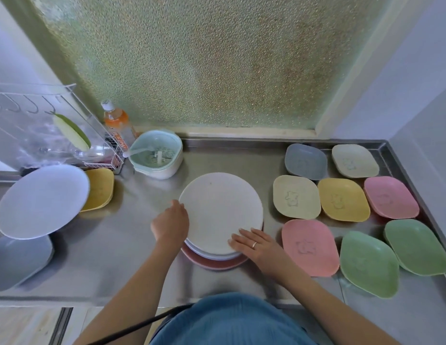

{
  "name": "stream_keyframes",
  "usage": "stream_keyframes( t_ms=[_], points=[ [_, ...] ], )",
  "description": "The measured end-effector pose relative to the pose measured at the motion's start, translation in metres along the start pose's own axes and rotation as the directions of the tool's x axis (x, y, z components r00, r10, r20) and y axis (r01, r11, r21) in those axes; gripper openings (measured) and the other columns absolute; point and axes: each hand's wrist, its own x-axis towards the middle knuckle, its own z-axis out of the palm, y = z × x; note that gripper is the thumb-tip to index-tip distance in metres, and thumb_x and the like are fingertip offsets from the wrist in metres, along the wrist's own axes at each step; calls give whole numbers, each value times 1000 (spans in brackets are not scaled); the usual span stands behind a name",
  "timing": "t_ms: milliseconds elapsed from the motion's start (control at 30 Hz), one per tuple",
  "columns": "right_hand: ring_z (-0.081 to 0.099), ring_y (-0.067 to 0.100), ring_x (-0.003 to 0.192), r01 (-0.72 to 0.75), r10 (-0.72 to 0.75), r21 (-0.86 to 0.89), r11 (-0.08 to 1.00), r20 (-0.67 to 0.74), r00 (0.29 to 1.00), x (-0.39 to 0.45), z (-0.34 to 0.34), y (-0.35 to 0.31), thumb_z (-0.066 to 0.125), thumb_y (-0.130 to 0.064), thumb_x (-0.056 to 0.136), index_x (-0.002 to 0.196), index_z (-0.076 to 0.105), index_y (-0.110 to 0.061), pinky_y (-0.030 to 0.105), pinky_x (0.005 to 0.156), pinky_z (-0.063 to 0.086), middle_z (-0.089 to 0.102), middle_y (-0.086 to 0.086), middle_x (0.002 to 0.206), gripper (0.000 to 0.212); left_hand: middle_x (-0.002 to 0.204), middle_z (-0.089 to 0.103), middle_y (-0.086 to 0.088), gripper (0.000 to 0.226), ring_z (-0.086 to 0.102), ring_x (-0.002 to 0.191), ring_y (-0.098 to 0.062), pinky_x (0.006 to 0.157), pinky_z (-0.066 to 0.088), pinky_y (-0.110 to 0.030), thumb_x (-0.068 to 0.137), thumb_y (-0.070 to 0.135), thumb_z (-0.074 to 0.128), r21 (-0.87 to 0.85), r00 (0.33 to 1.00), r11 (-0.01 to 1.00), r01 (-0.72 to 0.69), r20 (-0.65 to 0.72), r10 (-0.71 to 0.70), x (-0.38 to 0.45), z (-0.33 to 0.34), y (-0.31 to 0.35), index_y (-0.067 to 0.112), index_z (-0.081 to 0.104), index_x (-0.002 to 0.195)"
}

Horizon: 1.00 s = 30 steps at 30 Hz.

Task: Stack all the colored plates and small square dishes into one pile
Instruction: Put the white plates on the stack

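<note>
A pile of round plastic plates (220, 212) is seen at the middle of the stainless steel counter (122, 245), a pale beige plate on top, white rims beneath it and a dusty pink plate (212, 262) at the bottom; the pile is being steadied, so the step in hand is judged to be the squaring-up of the round plates before the small dishes are added. The left hand (171, 224) is laid against the left rim of the pile, its fingers curled over the edge, though whether the rim is pinched cannot be told; the right hand (254, 245) rests flat on the near right edge, fingers straight and slightly spread, a ring worn on 1 of them.

8 small square dishes are laid out to the right, apart from the pile: a grey dish (305, 161), 2 cream dishes (355, 160), a yellow dish (342, 199), 2 pink dishes (310, 246) and 2 green dishes (368, 263). To the left, a large white round plate (42, 200) overlaps a second yellow square dish (100, 189), and a grey dish (20, 260) lies below it at the counter's edge.

The next move is judged to call for the remaining round plate to be fetched first, since a broad plate would sit poorly over small dishes; the square dishes would then be gathered 1 by 1 and centred on top.
</note>
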Motion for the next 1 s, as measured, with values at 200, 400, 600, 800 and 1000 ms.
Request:
stream_keyframes(
  t_ms=[200,400,600,800,1000],
  points=[
    [55,15,121,-134,138,38,990,-124,983,4,-6,-3,75,-13,76,126,58,-21,36,105,26,59,-3,130,54,102,67,-14,30,64,94,-35,72,43,-35,98,31,30,20,995,995,-101,4,101,5,0,-14,9,50,102],
    [36,26,136,-703,786,415,577,-48,617,34,-8,8,40,-25,98,148,20,-13,38,113,28,32,7,152,55,129,53,-22,41,51,116,-40,92,41,-46,98,24,34,-286,978,948,-138,114,176,16,4,-9,6,32,135],
    [53,29,119,-782,814,336,526,66,577,34,5,3,33,-23,99,149,12,-13,39,102,41,51,15,136,55,151,33,-16,54,35,136,-33,106,33,-45,98,14,31,-373,968,918,-136,146,203,13,13,-11,10,14,149],
    [21,21,143,-739,797,305,600,-154,584,57,-2,-8,44,-7,93,147,23,-10,48,117,8,28,6,153,58,153,32,-10,48,29,141,-27,113,26,-43,100,23,31,-421,991,903,-88,51,120,21,6,-38,11,28,146],
    [21,15,142,-500,570,300,813,-230,789,115,-5,-46,49,-8,91,141,38,-19,48,116,-2,32,-3,151,52,111,56,-20,31,52,109,-40,92,41,-44,96,26,40,-697,885,630,344,17,-465,36,-20,-123,3,56,107]
  ],
)
